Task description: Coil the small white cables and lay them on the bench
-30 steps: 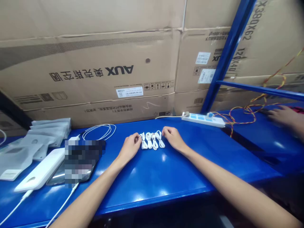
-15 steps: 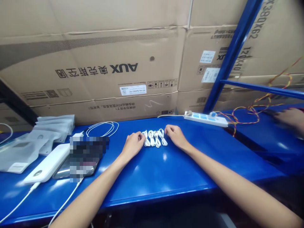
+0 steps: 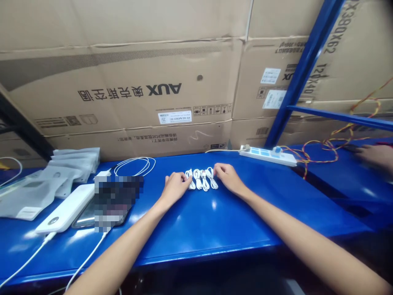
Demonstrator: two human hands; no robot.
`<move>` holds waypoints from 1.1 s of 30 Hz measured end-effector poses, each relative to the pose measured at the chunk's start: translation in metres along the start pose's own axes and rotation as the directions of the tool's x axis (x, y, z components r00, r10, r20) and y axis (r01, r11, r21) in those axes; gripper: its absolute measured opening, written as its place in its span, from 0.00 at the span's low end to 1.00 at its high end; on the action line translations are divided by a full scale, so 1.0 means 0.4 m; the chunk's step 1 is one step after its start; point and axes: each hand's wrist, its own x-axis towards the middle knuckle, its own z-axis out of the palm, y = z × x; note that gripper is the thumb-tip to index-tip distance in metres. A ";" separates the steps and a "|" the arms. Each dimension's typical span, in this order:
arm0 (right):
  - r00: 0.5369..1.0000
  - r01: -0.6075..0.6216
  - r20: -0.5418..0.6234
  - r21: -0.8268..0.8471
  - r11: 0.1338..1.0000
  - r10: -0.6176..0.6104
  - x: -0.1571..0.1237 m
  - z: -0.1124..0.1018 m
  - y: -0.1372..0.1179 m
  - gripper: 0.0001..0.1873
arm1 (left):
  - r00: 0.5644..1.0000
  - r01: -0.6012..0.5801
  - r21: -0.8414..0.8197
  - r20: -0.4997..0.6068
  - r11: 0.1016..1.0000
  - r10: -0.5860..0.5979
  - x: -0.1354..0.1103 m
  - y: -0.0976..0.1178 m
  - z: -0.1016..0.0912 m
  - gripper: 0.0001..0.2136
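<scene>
Several small coiled bundles of white cable (image 3: 204, 180) lie side by side in a short row on the blue table (image 3: 208, 225). At the row's left end, my left hand (image 3: 176, 185) has its fingers closed against the outermost bundle and partly covers it. My right hand (image 3: 226, 177) is curled at the opposite end, with thumb and fingertips pinching at the top of the rightmost bundle. Both hands rest low, close to the tabletop.
To the left are a white power bank (image 3: 66, 209), a phone (image 3: 89, 213), a loose cable coil (image 3: 135, 166) and frosted bags (image 3: 37, 192). A power strip (image 3: 267, 155) stands behind, against cardboard boxes (image 3: 129, 65). Another person's hand (image 3: 376, 155) is at far right.
My left hand has shifted slightly right, covering more of the leftmost bundle. My right hand stays by the right end. The whole view has moved a little.
</scene>
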 end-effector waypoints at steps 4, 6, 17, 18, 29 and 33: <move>1.000 -0.010 0.020 -0.004 1.000 0.010 -0.001 0.000 0.000 0.15 | 1.000 0.008 -0.013 0.007 1.000 -0.008 -0.002 0.002 0.000 0.20; 1.000 -0.016 0.015 -0.005 1.000 0.016 -0.001 0.000 0.003 0.15 | 1.000 0.016 -0.023 0.009 1.000 -0.016 -0.003 0.004 -0.002 0.20; 1.000 -0.011 -0.008 -0.015 1.000 0.011 -0.001 0.000 0.006 0.15 | 0.999 0.035 -0.074 0.005 0.997 -0.035 -0.006 0.014 -0.017 0.20; 1.000 -0.011 -0.006 -0.014 1.000 0.011 -0.001 0.000 0.005 0.15 | 0.999 0.033 -0.076 0.006 0.997 -0.033 -0.006 0.014 -0.017 0.20; 1.000 -0.015 0.008 -0.020 1.000 0.016 -0.004 -0.001 -0.005 0.15 | 1.000 0.003 -0.060 0.008 0.998 -0.003 -0.003 0.003 -0.009 0.18; 1.000 -0.007 0.004 -0.019 1.000 0.007 -0.003 -0.001 -0.002 0.15 | 1.000 0.000 -0.058 0.011 0.998 0.001 -0.004 0.004 -0.010 0.17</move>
